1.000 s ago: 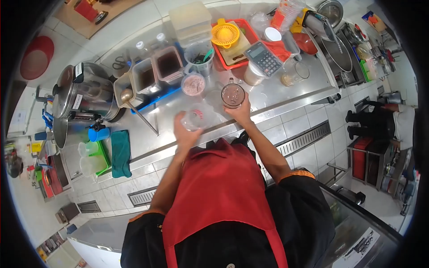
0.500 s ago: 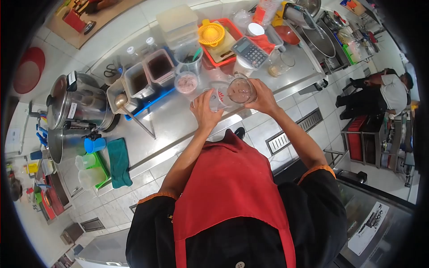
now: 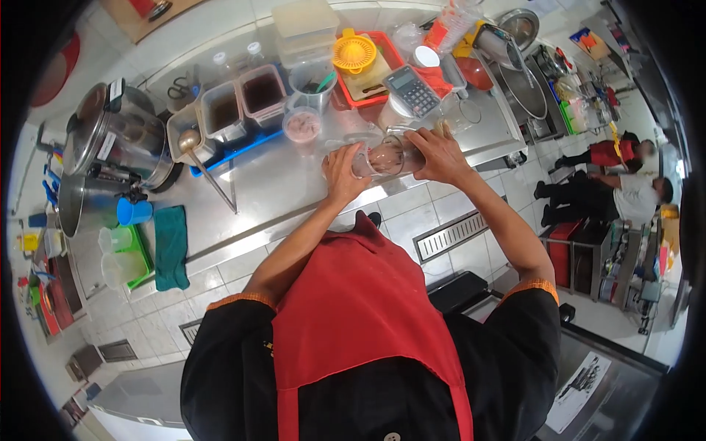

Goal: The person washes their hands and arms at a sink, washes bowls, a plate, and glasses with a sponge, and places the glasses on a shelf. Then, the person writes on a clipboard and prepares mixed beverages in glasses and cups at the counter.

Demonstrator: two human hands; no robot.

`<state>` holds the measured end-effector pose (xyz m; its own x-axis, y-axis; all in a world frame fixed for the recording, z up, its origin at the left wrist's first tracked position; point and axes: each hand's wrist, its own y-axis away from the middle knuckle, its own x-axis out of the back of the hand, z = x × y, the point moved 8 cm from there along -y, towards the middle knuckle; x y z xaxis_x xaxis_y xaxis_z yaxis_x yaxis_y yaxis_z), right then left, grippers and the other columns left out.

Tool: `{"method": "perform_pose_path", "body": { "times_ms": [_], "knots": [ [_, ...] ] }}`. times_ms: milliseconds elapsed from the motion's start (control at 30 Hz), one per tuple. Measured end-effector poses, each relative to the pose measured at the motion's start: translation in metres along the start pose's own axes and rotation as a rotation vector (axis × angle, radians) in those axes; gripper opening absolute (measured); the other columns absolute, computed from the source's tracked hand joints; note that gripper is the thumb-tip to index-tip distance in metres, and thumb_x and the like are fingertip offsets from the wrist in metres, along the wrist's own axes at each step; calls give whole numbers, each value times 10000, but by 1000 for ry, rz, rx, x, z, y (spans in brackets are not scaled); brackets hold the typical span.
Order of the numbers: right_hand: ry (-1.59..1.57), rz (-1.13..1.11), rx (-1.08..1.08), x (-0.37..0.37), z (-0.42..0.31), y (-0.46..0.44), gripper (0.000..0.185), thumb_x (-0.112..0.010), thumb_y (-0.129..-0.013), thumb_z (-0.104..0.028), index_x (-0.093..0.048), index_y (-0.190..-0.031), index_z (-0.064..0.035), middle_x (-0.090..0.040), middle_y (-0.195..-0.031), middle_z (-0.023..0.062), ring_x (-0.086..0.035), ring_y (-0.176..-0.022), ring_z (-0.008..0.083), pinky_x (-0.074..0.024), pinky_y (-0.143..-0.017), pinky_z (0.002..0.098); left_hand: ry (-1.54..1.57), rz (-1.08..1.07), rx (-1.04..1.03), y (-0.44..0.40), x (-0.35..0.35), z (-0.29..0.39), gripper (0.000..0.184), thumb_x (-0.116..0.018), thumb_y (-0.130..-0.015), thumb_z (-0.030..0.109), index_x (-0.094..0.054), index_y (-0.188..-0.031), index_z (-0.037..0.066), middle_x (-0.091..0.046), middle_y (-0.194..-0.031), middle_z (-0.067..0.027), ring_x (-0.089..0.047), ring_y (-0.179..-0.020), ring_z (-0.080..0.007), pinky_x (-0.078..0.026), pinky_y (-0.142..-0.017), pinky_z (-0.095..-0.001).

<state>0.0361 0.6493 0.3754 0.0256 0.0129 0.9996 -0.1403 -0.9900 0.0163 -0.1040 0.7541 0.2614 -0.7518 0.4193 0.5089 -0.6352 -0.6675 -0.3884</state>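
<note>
My left hand (image 3: 344,175) is wrapped round a clear plastic cup (image 3: 362,160) over the front edge of the steel counter (image 3: 272,191). My right hand (image 3: 439,156) grips a glass pitcher (image 3: 388,156) holding a brownish-pink liquid, tilted with its mouth against the cup. How much liquid is in the cup cannot be made out. Just behind my left hand stands another plastic cup (image 3: 302,126) with a pink frothy drink.
Dark liquids fill two tubs (image 3: 223,112) beside a ladle (image 3: 190,141). A calculator (image 3: 413,91) rests on a white container near a red tray (image 3: 365,97). Large pots (image 3: 121,143) and a green cloth (image 3: 171,246) lie left. Two people (image 3: 625,192) are far right.
My left hand has brought the empty cup up to the pitcher. My right hand has tipped the pitcher left toward it. A second person has come into view at the right.
</note>
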Motion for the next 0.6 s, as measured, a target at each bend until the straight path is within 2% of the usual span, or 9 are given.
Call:
{"method": "perform_pose_path", "body": {
  "times_ms": [33,67,167,233,300,367,600],
  "knots": [
    [46,27,35,4,-3,-1,797,-780,-510,-202,-460,-1236,-129,-546,-1063,72,-558,-999,304,-436,-921,426,16,-3,-16,0,0,1,797,-768,-492,167,-507,-1245,177,-551,-1148,-57,-480,-1079,-288,-314,-957,-495],
    [47,23,49,6,-4,-3,797,-780,-510,-202,-460,-1236,-129,-546,-1063,72,-558,-999,304,-436,-921,426,32,-9,-33,1,0,2,799,-769,-488,161,-508,-1242,175,-551,-1145,-59,-482,-1078,-288,-317,-956,-489],
    [-62,-81,-10,4,-3,-8,804,-787,-510,-212,-461,-1242,-141,-557,-1069,59,-576,-986,283,-484,-863,441,60,17,-42,2,0,0,800,-769,-483,150,-506,-1238,168,-550,-1142,-68,-486,-1070,-296,-330,-948,-479],
    [-31,-70,14,9,-7,-9,788,-785,-512,-206,-468,-1231,-143,-562,-1057,60,-584,-975,276,-525,-759,381,72,26,-36,4,-2,-2,798,-769,-482,145,-504,-1235,161,-551,-1136,-71,-494,-1058,-300,-340,-939,-471],
    [-27,-73,30,11,-9,-12,780,-785,-511,-206,-473,-1223,-146,-564,-1049,58,-586,-971,275,-529,-746,386,86,33,-37,3,-2,-5,797,-769,-482,141,-502,-1232,155,-553,-1130,-74,-501,-1045,-305,-349,-930,-462],
    [-23,-80,44,14,-11,-14,772,-784,-509,-206,-478,-1216,-149,-566,-1042,56,-589,-967,275,-533,-732,391,96,51,-86,4,0,-3,800,-756,-489,139,-472,-1236,104,-549,-1101,-115,-505,-1029,-328,-378,-895,-428],
    [73,-95,130,23,-23,-24,790,-782,-482,-171,-495,-1218,-160,-566,-1026,44,-603,-902,249,-528,-678,386,141,91,-99,4,3,-4,775,-751,-481,124,-489,-1207,73,-571,-1049,-130,-533,-966,-346,-419,-850,-433]
  ]
}}
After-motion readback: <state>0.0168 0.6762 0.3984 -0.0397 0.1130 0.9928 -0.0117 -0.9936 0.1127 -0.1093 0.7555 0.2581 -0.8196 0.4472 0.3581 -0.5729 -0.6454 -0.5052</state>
